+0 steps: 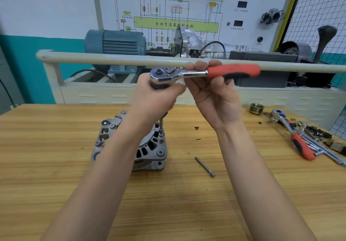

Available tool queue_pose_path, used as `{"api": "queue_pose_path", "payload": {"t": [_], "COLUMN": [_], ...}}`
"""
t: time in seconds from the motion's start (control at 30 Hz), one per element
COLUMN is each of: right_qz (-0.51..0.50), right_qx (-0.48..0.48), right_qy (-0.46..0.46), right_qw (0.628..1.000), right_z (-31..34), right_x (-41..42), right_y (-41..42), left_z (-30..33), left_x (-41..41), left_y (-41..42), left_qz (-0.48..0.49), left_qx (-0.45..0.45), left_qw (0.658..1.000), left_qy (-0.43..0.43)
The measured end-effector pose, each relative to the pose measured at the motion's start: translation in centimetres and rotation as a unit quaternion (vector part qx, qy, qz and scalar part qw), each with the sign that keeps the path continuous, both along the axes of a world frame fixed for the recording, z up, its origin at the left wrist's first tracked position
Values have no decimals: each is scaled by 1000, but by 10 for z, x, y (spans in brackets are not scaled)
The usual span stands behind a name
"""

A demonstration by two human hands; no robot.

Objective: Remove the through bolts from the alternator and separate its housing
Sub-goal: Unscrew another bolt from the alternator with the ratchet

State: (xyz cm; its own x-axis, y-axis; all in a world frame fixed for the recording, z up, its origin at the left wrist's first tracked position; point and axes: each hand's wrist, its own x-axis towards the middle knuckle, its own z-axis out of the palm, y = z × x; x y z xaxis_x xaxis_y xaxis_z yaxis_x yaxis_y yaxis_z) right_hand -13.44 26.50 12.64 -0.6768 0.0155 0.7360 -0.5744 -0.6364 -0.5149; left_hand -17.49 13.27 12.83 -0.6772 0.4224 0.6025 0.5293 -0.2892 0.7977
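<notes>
Alternator [131, 147] is stood on the tabletop [56, 165], unclamped; it can be tipped by side load. Ratchet [187, 73] head is gripped by left hand [159, 94], shank by right hand [215, 94]; the extension [161, 125] can be cocked off the bolt head. Loose bolt [205, 166] can be rolled away.

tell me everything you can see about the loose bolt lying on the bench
The long thin silvery metal bolt lies flat on the light wooden workbench, free of the grey cast-metal alternator to its left. Its slim, plain shank runs diagonally, with the flanged head at the near right end and the tip pointing away to the left. It looks straight. Nothing but the bench touches it, and neither hand is near it.
</notes>
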Motion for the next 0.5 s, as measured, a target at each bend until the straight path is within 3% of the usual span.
{"api": "queue_pose_path", "payload": {"t": [0.1,0.3,0.5], "right_qz": [1,-14,13], "right_qx": [26,-94,-82], "right_qy": [8,-77,-75], "right_qw": [1000,993,994], "right_z": [-1,-1,7], "right_x": [-3,-6,1], "right_y": [0,-2,-6], "left_z": [2,1,2], "left_x": [1,5,5], "left_y": [-1,-9,-10], "left_qz": [19,-68,-99], "left_qx": [2,-118,-130], "left_qw": [1000,984,982], "left_qy": [-11,113,91]}}
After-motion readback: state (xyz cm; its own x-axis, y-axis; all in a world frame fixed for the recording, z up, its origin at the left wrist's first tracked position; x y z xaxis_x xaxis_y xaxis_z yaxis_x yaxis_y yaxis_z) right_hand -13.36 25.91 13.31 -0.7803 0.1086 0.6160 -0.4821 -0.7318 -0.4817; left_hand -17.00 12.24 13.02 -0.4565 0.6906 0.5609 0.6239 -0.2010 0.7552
